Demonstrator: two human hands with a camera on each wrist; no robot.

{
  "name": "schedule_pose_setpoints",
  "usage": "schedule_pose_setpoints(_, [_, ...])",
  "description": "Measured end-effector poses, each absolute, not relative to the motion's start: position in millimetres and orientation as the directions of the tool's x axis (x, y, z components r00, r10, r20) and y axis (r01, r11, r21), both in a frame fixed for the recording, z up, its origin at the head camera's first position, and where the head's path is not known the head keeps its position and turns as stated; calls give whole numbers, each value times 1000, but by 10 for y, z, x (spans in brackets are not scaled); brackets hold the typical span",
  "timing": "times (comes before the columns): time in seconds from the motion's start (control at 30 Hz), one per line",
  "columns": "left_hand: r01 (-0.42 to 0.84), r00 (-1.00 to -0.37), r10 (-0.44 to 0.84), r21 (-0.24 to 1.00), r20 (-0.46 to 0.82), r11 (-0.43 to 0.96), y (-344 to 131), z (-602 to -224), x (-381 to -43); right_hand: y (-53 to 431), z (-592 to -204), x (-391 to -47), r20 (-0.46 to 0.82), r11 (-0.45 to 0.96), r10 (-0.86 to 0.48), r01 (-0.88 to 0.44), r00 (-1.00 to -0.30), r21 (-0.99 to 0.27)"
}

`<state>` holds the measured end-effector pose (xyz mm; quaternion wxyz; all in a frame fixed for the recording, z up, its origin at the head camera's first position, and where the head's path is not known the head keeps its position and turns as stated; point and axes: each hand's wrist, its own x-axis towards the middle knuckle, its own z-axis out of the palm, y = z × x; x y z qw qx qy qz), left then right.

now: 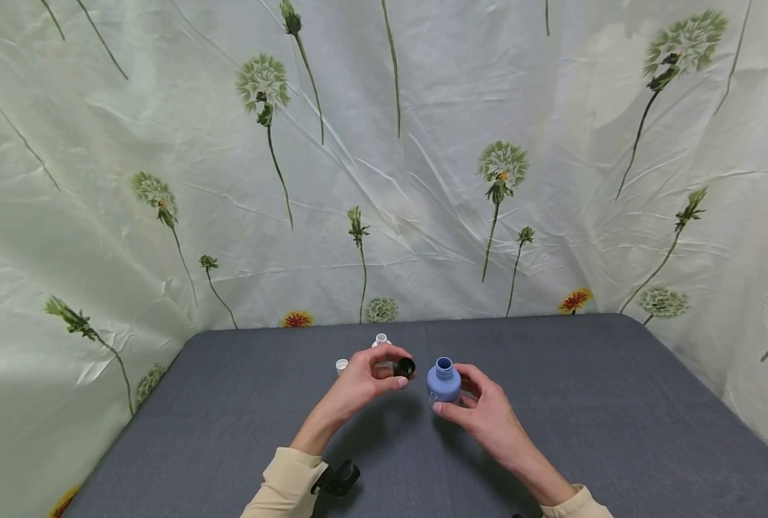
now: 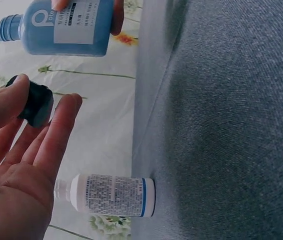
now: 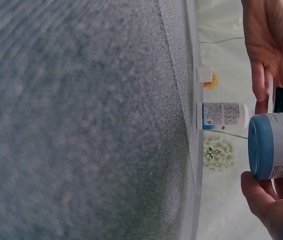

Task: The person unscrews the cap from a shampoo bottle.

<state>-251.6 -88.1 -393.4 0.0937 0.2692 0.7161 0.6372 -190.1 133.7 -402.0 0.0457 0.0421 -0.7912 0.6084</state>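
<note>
My left hand [image 1: 360, 379] pinches a black screw cap [image 1: 405, 368] between thumb and fingers, its hollow side turned towards the head camera. Just to the right, my right hand [image 1: 487, 415] grips a blue bottle [image 1: 444, 387] round its body from the right side. That bottle is upright and uncapped, with its threaded neck bare and a pale printed label [image 2: 75, 21] on its side. Cap and bottle are held above the table, a small gap apart. Behind the left hand, a white bottle [image 2: 114, 195] with small print stands on the table without a cap, partly hidden in the head view.
A small white cap [image 1: 341, 365] sits on the table, left of the white bottle. Dark grey cloth covers the table [image 1: 229, 424]. A pale curtain [image 1: 423, 180] with dandelion prints hangs along the back and sides. On my left wrist is a black strapped device [image 1: 340, 478].
</note>
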Motion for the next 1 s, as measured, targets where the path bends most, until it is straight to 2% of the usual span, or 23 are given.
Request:
schedule_pose_setpoints(0.4, [317,-855,475,935,210,158,-849,-3995,-2519,1397,-4038,-1922,148,206,-11,-147,-989,-968])
schedule_pose_setpoints(0.63, [372,-861,456,890,224,264,-838,-4001,-2518,1426,-4029,-1934,141,206,-17,-141,-990,-968])
schedule_pose_setpoints(1.0, [398,-872,427,853,237,339,-753,-4031,-2531,1515,-3988,-1993,133,226,-2,-130,-991,-965])
